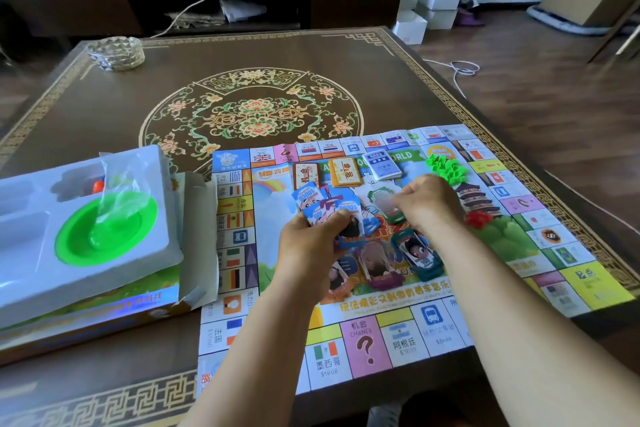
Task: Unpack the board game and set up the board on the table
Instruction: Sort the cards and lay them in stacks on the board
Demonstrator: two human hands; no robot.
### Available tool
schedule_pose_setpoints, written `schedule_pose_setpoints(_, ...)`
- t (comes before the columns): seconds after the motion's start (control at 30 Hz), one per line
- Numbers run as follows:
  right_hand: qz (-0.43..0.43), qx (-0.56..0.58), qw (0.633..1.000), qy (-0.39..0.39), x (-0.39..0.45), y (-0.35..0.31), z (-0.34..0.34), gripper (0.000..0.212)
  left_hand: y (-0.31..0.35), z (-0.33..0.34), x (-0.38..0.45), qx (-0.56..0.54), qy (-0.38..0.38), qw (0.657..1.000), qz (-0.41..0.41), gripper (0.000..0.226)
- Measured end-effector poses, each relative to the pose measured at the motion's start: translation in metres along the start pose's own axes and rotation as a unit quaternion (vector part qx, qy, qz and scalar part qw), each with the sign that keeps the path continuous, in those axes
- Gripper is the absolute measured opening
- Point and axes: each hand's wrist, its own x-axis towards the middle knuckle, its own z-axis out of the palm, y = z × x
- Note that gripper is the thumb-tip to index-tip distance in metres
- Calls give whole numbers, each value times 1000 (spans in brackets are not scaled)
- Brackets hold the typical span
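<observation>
Fingers (341, 218) around banknotes (332, 208); three decks (347, 170)

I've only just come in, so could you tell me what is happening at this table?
A person is sorting play money over an unfolded game board. The left hand holds a fan of blue notes; the right hand pinches a green note. Three card decks and green houses lie on the board; the box tray sits beside it.

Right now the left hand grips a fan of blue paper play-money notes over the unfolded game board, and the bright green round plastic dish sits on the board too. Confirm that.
One detail is wrong. The bright green round plastic dish sits in the white moulded plastic tray left of the unfolded game board, not on it. The left hand does grip the blue paper play-money notes, as the head view shows.
</observation>
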Motion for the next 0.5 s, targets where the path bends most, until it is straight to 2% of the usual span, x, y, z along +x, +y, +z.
schedule_pose_setpoints(0.1, -33, 158, 985, -62, -33, -12, -14, 19, 1, 0, -2, -4, -4, 1000, -1, 8)
schedule_pose_setpoints(0.2, -28, 214, 966, -143, -65, -15, -16, 17, 0, 0, -2, 0, -4, 1000, 3, 9)
schedule_pose_setpoints(0.27, -20, 248, 958, -142, -76, -11, -7, 10, -1, -1, -3, 4, -10, 1000, 2, 9)
schedule_pose_setpoints(0.37, -1, 281, 954, -104, -80, -3, 4, 16, -3, -3, -4, 16, -19, 1000, 0, 6)
schedule_pose_setpoints(0.5, 17, 272, 958, -93, -80, 3, 10, 16, 2, -10, -5, 40, -31, 999, -12, 5)
